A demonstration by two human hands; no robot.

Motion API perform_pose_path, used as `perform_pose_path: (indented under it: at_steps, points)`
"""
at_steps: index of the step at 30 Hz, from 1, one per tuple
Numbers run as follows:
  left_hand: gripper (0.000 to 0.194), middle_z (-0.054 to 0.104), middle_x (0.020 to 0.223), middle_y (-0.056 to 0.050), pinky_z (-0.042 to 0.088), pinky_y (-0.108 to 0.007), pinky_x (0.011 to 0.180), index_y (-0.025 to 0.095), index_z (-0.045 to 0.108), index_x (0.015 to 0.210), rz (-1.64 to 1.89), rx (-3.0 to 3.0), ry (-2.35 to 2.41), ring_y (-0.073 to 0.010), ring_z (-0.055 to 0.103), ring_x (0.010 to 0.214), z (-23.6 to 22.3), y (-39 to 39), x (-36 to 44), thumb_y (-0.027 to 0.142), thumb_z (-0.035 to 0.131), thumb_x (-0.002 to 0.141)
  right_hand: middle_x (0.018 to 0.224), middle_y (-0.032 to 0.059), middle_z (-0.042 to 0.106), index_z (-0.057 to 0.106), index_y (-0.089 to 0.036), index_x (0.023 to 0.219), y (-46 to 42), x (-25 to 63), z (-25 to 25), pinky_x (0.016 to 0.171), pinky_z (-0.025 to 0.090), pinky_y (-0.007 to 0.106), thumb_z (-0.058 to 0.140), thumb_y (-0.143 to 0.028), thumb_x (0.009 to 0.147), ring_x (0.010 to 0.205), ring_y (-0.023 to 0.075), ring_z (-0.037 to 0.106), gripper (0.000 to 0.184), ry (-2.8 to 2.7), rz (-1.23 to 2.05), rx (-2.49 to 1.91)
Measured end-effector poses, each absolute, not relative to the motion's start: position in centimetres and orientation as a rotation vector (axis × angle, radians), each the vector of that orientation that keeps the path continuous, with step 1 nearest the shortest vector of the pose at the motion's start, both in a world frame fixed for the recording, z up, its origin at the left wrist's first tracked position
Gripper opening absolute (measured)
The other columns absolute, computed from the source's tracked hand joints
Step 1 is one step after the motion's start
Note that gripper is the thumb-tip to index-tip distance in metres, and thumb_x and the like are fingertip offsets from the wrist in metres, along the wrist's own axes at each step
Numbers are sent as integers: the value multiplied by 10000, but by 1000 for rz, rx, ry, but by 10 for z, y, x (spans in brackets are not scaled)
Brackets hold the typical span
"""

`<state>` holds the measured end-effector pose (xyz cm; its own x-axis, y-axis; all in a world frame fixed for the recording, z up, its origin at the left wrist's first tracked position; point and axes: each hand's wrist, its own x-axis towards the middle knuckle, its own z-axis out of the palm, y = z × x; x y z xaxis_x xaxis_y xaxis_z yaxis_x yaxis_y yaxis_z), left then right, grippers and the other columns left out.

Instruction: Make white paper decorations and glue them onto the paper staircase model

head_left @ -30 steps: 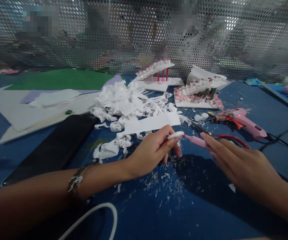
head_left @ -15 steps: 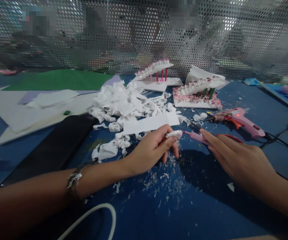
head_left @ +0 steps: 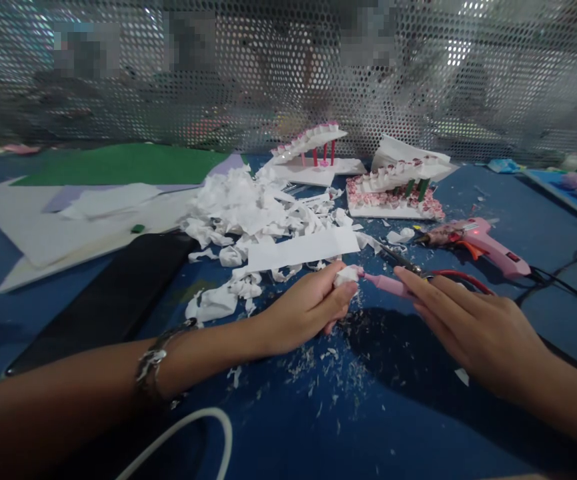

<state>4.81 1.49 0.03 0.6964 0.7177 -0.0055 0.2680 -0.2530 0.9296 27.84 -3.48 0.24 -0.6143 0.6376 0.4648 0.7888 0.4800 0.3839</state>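
My left hand (head_left: 308, 310) rests on the blue table and pinches a small white wad of paper (head_left: 345, 275) between thumb and fingers. A thin pink stick (head_left: 385, 285) pokes into that wad, and my right hand (head_left: 473, 327) holds the stick's other end with fingers stretched along it. A long white paper strip (head_left: 303, 250) lies just behind my left hand. Tiny white shreds (head_left: 333, 363) are scattered on the table under both hands.
A heap of crumpled white paper scraps (head_left: 253, 207) lies behind. Two paper-and-stick models (head_left: 393, 187) stand at the back by a perforated metal screen. A pink glue gun (head_left: 478, 240) with cords lies right. Scissors with red handles (head_left: 448, 275), a black board (head_left: 113, 293), and white and green sheets lie around.
My left fingers have curled tighter over the paper wad, which now sits lower and closer to the palm. The right hand has stayed on the pink stick, shifted slightly left.
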Motion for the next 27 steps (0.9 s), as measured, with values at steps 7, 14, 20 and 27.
perform_pose_path:
  at_steps: [7, 14, 20, 27]
  points:
    - [275, 460, 552, 57, 358, -173, 471, 164, 406, 793, 558, 2034, 851, -47, 438, 442, 1, 14, 50, 346, 257, 936, 800, -27, 629, 349, -204, 1308, -35, 276, 4, 396, 299, 254, 357, -242, 917, 436, 84, 478, 393, -2455, -829, -1217]
    - [198, 508, 535, 49, 342, -174, 471, 161, 425, 813, 536, 2179, 921, -59, 472, 448, -1, 12, 49, 254, 278, 908, 787, -34, 625, 350, -201, 1323, -37, 279, 3, 429, 317, 253, 403, -234, 903, 469, 82, 492, 425, -2451, -903, -1183]
    - [259, 539, 514, 37, 336, -193, 479, 169, 418, 759, 511, 2234, 969, -74, 485, 438, 1, 13, 49, 309, 266, 915, 798, -30, 631, 361, -181, 1325, -38, 280, 3, 430, 311, 255, 435, -224, 888, 479, 83, 487, 445, -2456, -958, -1188]
    - [277, 552, 508, 29, 344, -204, 502, 176, 411, 720, 487, 2228, 1019, -84, 497, 452, 1, 12, 50, 313, 263, 911, 819, -17, 635, 367, -152, 1326, -37, 280, 2, 445, 318, 263, 423, -186, 884, 508, 92, 490, 446, -2479, -981, -1145]
